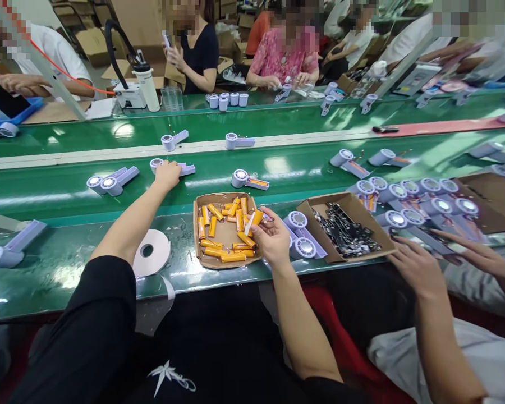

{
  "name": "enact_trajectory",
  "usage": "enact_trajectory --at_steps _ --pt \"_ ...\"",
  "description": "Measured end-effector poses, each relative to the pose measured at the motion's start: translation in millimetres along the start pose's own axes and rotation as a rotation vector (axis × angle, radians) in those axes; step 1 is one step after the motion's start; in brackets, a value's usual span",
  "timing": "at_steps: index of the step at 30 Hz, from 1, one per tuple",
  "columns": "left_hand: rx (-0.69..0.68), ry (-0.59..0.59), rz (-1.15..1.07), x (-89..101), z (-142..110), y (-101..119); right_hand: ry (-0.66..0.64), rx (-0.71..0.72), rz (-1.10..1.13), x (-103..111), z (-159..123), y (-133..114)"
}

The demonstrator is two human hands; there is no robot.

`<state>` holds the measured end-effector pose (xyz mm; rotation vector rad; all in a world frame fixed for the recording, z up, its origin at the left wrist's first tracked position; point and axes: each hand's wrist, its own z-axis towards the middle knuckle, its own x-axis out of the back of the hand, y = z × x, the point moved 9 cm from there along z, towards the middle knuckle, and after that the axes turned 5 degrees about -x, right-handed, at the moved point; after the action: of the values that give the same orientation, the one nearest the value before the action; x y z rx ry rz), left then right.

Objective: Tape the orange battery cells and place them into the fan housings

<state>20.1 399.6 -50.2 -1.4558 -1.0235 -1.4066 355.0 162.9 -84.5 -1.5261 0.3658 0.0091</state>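
My left hand (167,174) reaches over the green conveyor, its fingers closed around a lavender handheld fan housing (188,169); the fingers cover its middle. In my right hand (274,240) is an orange cylindrical battery (256,216), pinched above the right side of a cardboard tray (197,259). A white strip shows against the battery. More orange batteries (212,226) with thin wires lie in the tray. Beside my left forearm, a roll of white tape (162,252) lies flat, its loose end hanging over the table edge.
Several fan housings (239,178) sit along the conveyor (286,165). To the right stands a box (381,252) of small black circuit boards, with two fan housings (303,247) beside it. A co-worker's hands (418,266) are close on the right. Other people work across the line.
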Motion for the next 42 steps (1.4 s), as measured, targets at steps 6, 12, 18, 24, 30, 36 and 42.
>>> enact_trajectory --at_steps 6,12,18,24,30,36,42 --pt "-0.056 -0.003 0.036 -8.2 -2 1 -0.043 -0.024 0.02 -9 -3 4" --pt "-0.143 -0.037 0.053 -9.7 17 8 -0.018 -0.003 0.037 -5 -6 8" --pt "-0.232 -0.13 0.032 -26.5 41 29 -0.048 0.0 0.107 -1 -5 4" --pt "-0.373 -0.165 -0.103 -35.7 58 38 -0.207 0.081 -0.035 -22 32 -37" --pt "-0.317 -0.107 -0.248 -27.7 67 36 -0.345 0.229 -0.447 -109 149 -38" --pt "-0.29 -0.04 -0.232 -26.9 62 54 -0.468 0.307 -0.955 -159 204 0" --pt "-0.285 -0.038 -0.261 -26.4 63 66 -0.558 0.36 -1.364 -158 200 20"
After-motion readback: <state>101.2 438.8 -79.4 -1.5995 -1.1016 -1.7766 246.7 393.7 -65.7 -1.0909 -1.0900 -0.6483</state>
